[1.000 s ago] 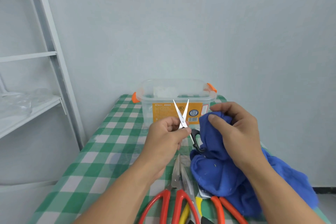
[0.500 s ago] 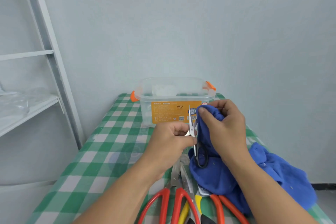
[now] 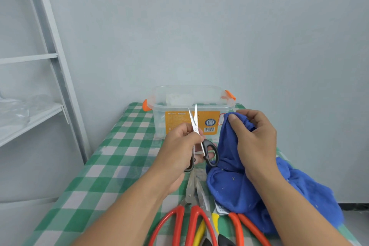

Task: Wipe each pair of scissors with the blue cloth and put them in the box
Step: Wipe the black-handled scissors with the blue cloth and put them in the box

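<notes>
My left hand [image 3: 180, 152] holds small black-handled scissors [image 3: 200, 138] upright, fingers through the handles, blades slightly apart and pointing up in front of the box. To their right my right hand [image 3: 253, 138] grips a bunched fold of the blue cloth [image 3: 239, 181], held just clear of the blades. The rest of the cloth lies heaped on the table. A clear plastic box [image 3: 191, 110] with orange clips and an orange label stands at the far end of the table.
Red-handled scissors [image 3: 187, 211] lie on the green checked tablecloth [image 3: 111, 158] near me, with yellow-handled [image 3: 199, 231] and orange-handled tools [image 3: 239, 225] beside them, partly under the cloth. A grey metal shelf rack [image 3: 40, 62] stands to the left. A wall is close behind the box.
Half a second ago the cloth was pressed against the shut blades; now my right hand has drawn the cloth off to the right and the blades stand slightly apart again.
</notes>
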`<state>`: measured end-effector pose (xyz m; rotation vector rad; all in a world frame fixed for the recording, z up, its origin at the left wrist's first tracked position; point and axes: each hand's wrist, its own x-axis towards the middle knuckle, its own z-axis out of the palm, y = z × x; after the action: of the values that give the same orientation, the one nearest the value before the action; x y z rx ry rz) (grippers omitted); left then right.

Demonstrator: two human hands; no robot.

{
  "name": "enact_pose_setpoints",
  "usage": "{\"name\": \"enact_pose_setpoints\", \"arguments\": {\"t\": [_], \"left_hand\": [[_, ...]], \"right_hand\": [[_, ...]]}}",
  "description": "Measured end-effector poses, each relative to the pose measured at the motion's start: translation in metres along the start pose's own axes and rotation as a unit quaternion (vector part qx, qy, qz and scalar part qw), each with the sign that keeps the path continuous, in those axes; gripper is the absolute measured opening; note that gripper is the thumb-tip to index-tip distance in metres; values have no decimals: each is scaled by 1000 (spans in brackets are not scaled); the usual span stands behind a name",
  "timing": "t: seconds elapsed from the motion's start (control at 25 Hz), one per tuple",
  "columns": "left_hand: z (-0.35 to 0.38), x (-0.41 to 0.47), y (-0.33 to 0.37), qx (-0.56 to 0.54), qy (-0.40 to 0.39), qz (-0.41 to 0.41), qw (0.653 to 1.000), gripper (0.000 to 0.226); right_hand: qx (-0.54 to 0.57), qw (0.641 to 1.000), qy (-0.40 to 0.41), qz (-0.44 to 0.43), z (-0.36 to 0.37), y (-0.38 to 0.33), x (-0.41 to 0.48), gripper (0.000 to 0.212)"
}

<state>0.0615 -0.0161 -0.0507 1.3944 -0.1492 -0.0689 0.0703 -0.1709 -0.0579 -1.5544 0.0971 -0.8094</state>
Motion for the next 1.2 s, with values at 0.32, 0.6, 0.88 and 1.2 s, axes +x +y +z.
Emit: {"name": "enact_pose_setpoints", "arguments": {"t": [0.32,0.6,0.88,1.2], "left_hand": [[0,10,16,-19,25,10,999,13],[7,24,42,34,18,-14,999,13],[2,65,85,138,29,-23,990,28],[11,130,101,522,-22,52,851,35]], "right_hand": [[-3,999,-36,-18,-3,5,0,21],[15,998,-53,3,5,8,-4,33],[-17,997,-75,-6,4,11,3,24],[-130,974,-113,-144,4,15,5,52]]}}
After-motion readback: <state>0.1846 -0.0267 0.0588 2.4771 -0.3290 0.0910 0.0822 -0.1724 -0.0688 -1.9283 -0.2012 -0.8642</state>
